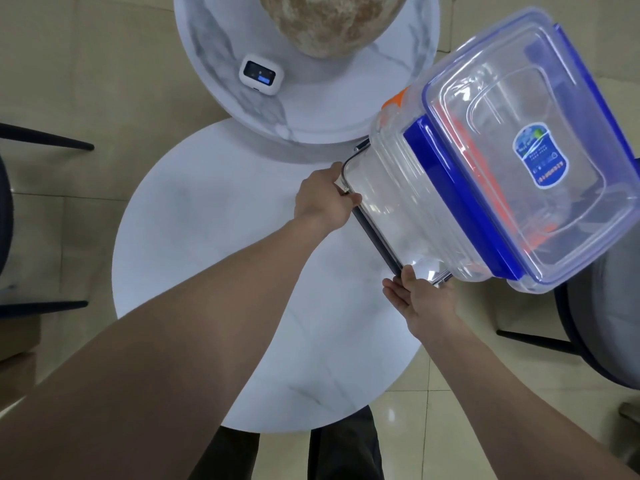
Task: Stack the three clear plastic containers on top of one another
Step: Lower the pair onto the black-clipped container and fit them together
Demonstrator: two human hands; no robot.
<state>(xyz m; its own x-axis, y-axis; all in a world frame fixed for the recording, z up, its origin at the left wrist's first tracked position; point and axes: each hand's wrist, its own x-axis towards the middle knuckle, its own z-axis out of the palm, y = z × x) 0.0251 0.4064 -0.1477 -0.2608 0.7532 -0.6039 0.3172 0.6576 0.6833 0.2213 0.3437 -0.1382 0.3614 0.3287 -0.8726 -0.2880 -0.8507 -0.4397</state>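
A stack of three clear plastic containers rises toward the camera at the right of the white round table (214,258). The top container (519,143) has a blue-rimmed lid, blue clips and a blue label. Under it an orange-trimmed container (398,102) shows only at its edge. The bottom container (391,216) has a dark grey rim. My left hand (323,202) grips the bottom container's far-left corner. My right hand (420,299) holds its near corner with thumb on the rim.
A higher marble round table (311,109) stands behind, bearing a small white device (261,74) with a screen and a large stone-like sphere (332,19). Dark chair legs (45,140) are at the left, a grey chair (602,327) at the right. My legs show below the table.
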